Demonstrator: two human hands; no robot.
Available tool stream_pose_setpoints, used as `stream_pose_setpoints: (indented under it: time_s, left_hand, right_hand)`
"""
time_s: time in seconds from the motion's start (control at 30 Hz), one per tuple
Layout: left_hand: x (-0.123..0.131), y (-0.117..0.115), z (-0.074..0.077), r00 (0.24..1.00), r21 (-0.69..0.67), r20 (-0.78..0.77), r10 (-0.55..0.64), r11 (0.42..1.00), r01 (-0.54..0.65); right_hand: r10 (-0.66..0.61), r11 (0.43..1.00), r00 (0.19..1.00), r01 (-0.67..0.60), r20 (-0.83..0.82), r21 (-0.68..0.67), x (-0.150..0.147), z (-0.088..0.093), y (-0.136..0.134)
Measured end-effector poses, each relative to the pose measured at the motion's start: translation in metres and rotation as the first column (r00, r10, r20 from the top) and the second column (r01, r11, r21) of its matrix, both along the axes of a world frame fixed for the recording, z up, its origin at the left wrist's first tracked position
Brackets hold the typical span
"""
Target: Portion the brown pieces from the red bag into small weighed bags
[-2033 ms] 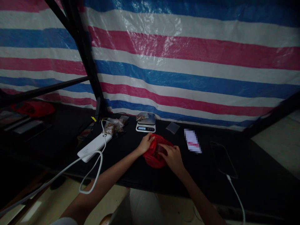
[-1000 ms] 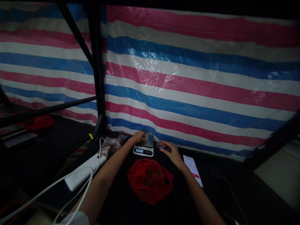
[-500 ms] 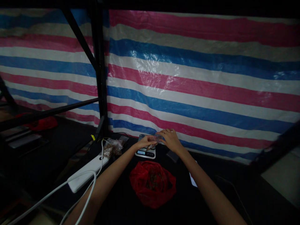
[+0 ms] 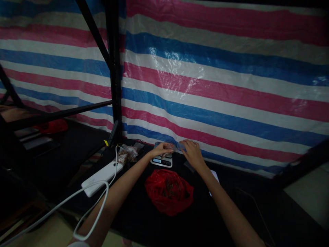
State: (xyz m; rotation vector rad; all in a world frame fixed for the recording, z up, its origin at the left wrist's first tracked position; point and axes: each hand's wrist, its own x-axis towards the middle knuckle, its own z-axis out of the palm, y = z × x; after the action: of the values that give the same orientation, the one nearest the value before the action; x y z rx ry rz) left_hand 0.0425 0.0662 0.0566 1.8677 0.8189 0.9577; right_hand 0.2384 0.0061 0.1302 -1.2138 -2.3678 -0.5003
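My left hand (image 4: 161, 149) and my right hand (image 4: 192, 153) meet above a digital kitchen scale (image 4: 161, 162), pinching a small clear plastic bag (image 4: 172, 148) between them. Brown bits show inside that bag. The hands hide most of the scale's top, while its lit display stays visible. Nearer me, a crumpled red plastic bag (image 4: 169, 192) lies open on the black table (image 4: 144, 219) with dark brown pieces inside, touching neither hand. Left of my left hand sit clear bags of brown pieces (image 4: 128, 153).
A white power strip (image 4: 101, 178) with a looped white cable (image 4: 89, 212) lies left on the table. A flat clear packet (image 4: 189, 166) and a white paper (image 4: 214, 179) lie right, beside my right arm. Behind stand a striped tarpaulin (image 4: 205, 85) and a black metal post (image 4: 115, 68).
Both hands have left the red bag and come together above the scale, holding the small clear bag. The view has tilted upward; the red bag now lies apart from my hands.
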Motion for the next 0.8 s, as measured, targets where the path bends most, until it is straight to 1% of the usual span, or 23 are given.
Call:
stream_pose_setpoints:
  time_s: [0.03,0.1,0.17,0.23,0.27,0.33,0.37,0.4,0.43,0.5,0.53,0.57,0.6,0.63,0.67,0.73,0.8]
  left_hand:
    - [-0.003,0.002,0.000,0.993,0.056,-0.103,0.056,0.997,-0.050]
    - [-0.008,0.007,-0.001,0.941,0.160,-0.285,0.183,0.977,-0.142]
    - [-0.011,0.012,-0.004,0.885,0.212,-0.384,0.265,0.958,-0.195]
    - [-0.012,0.014,-0.009,0.861,0.215,-0.420,0.286,0.953,-0.211]
    - [-0.011,0.014,-0.012,0.847,0.221,-0.437,0.302,0.949,-0.225]
    - [-0.010,0.009,-0.019,0.808,0.250,-0.442,0.389,0.919,-0.306]
    - [-0.009,0.005,-0.023,0.784,0.274,-0.416,0.461,0.886,-0.375]
    - [-0.010,-0.001,-0.028,0.753,0.305,-0.366,0.547,0.835,-0.458]
    - [-0.012,-0.009,-0.032,0.711,0.335,-0.292,0.639,0.765,-0.550]
    - [-0.019,-0.027,-0.041,0.606,0.368,-0.104,0.789,0.596,-0.714]
    - [-0.024,-0.037,-0.045,0.542,0.366,-0.017,0.840,0.510,-0.778]
    - [-0.029,-0.046,-0.048,0.485,0.356,0.053,0.873,0.438,-0.826]
    - [-0.033,-0.053,-0.050,0.446,0.346,0.101,0.889,0.389,-0.854]
    - [-0.037,-0.059,-0.051,0.426,0.340,0.130,0.895,0.363,-0.867]
    - [-0.039,-0.063,-0.052,0.420,0.340,0.148,0.895,0.353,-0.872]
    - [-0.041,-0.067,-0.051,0.438,0.348,0.164,0.884,0.364,-0.864]
    - [-0.040,-0.066,-0.050,0.460,0.351,0.172,0.871,0.382,-0.855]
  right_hand:
    - [-0.041,0.998,0.991,0.036,-0.126,-0.043,0.007,-0.013,0.001]
    - [-0.133,0.981,0.929,0.074,-0.346,-0.178,0.020,-0.045,0.003]
    - [-0.206,0.956,0.853,0.071,-0.481,-0.284,0.030,-0.082,0.002]
    - [-0.250,0.937,0.814,0.067,-0.524,-0.343,0.037,-0.115,-0.002]
    - [-0.275,0.929,0.805,0.080,-0.526,-0.363,0.039,-0.129,-0.004]
    - [-0.327,0.910,0.805,0.127,-0.494,-0.395,0.040,-0.147,-0.009]
    - [-0.351,0.903,0.806,0.157,-0.477,-0.400,0.040,-0.152,-0.010]
    - [-0.369,0.898,0.807,0.181,-0.461,-0.402,0.039,-0.154,-0.012]
    - [-0.382,0.894,0.807,0.198,-0.451,-0.402,0.038,-0.155,-0.014]
    - [-0.389,0.891,0.810,0.209,-0.440,-0.402,0.034,-0.154,-0.017]
    - [-0.387,0.893,0.810,0.210,-0.440,-0.398,0.031,-0.152,-0.019]
    - [-0.383,0.897,0.812,0.212,-0.440,-0.389,0.029,-0.150,-0.021]
    - [-0.379,0.903,0.813,0.220,-0.442,-0.370,0.026,-0.148,-0.023]
    - [-0.382,0.909,0.808,0.241,-0.447,-0.341,0.023,-0.146,-0.025]
    - [-0.394,0.911,0.797,0.275,-0.457,-0.306,0.021,-0.144,-0.027]
    - [-0.431,0.902,0.761,0.356,-0.485,-0.243,0.019,-0.139,-0.031]
    - [-0.458,0.887,0.721,0.413,-0.520,-0.209,0.020,-0.135,-0.032]
